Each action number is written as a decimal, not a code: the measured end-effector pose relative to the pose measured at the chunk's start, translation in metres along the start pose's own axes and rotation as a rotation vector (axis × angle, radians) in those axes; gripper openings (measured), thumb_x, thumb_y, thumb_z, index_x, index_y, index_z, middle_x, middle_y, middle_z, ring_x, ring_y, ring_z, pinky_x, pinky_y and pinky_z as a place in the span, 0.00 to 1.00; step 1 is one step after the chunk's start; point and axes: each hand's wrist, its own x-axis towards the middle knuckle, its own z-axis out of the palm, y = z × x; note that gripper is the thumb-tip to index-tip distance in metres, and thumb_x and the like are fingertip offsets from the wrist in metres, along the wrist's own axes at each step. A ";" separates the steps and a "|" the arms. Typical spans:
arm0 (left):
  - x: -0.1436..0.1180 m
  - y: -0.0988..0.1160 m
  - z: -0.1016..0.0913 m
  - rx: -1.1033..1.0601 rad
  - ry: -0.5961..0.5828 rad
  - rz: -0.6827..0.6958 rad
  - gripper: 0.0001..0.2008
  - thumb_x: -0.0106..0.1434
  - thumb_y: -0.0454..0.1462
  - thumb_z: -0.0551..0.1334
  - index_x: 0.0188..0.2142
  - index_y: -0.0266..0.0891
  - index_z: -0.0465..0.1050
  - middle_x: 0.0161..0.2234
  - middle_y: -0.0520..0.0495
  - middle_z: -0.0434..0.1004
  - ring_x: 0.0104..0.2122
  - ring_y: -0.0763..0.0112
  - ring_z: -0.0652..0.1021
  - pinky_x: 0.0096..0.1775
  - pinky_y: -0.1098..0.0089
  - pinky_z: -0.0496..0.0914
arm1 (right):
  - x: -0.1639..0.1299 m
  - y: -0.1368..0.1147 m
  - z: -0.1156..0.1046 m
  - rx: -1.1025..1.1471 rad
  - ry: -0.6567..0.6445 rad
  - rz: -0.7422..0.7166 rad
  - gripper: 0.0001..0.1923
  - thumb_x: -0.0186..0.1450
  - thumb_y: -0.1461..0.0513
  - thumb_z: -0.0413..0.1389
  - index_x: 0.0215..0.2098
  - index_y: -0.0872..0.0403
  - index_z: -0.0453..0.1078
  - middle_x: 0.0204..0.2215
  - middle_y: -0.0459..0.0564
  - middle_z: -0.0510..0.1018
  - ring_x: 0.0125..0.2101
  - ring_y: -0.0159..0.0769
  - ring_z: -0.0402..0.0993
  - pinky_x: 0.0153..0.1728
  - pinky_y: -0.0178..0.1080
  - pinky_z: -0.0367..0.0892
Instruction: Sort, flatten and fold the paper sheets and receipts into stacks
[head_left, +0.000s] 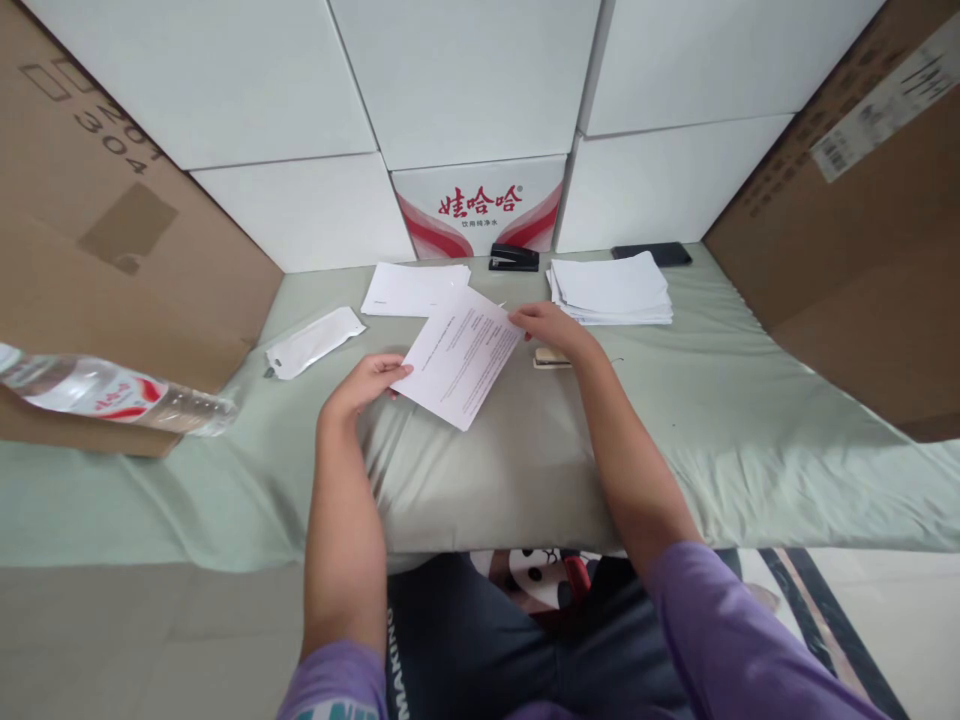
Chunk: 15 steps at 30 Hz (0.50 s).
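White printed paper sheet [463,355] pinched at opposite corners by left hand [365,385] and right hand [550,327], above grey-green cloth-covered surface [750,400], black stapler [514,258] behind.

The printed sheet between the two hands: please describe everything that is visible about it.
The printed sheet is white paper with lines of small dark text, too small to read. It looks flat, uncreased and turned at a slant. The left hand grips its near left corner and the right hand its far right edge. It sits over the pale green cloth, in front of a black stapler; whether it rests on the cloth is unclear.
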 end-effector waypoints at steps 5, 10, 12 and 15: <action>0.007 -0.002 0.004 -0.022 0.119 0.056 0.22 0.51 0.53 0.70 0.33 0.36 0.77 0.26 0.49 0.76 0.24 0.70 0.72 0.24 0.72 0.65 | -0.002 0.001 0.005 0.449 -0.059 -0.030 0.08 0.66 0.60 0.59 0.40 0.55 0.76 0.34 0.49 0.81 0.18 0.23 0.61 0.23 0.32 0.61; 0.015 -0.002 0.017 -0.070 0.167 0.109 0.25 0.52 0.56 0.69 0.34 0.36 0.76 0.27 0.48 0.76 0.26 0.69 0.73 0.25 0.71 0.67 | -0.007 -0.002 0.016 0.720 -0.263 0.075 0.12 0.65 0.58 0.61 0.46 0.53 0.75 0.41 0.54 0.82 0.16 0.25 0.64 0.18 0.34 0.66; 0.017 -0.002 0.023 -0.087 0.147 0.097 0.26 0.52 0.57 0.69 0.37 0.36 0.76 0.28 0.47 0.78 0.26 0.69 0.75 0.25 0.71 0.67 | -0.007 -0.006 0.017 0.752 -0.276 0.126 0.11 0.67 0.58 0.60 0.46 0.54 0.73 0.42 0.57 0.82 0.21 0.32 0.75 0.20 0.35 0.70; 0.020 0.000 0.029 -0.124 0.096 0.059 0.30 0.54 0.57 0.69 0.45 0.36 0.75 0.33 0.45 0.81 0.27 0.69 0.78 0.26 0.72 0.68 | -0.006 -0.010 0.007 0.758 -0.138 0.092 0.11 0.70 0.59 0.55 0.49 0.54 0.70 0.50 0.59 0.80 0.36 0.40 0.83 0.29 0.38 0.77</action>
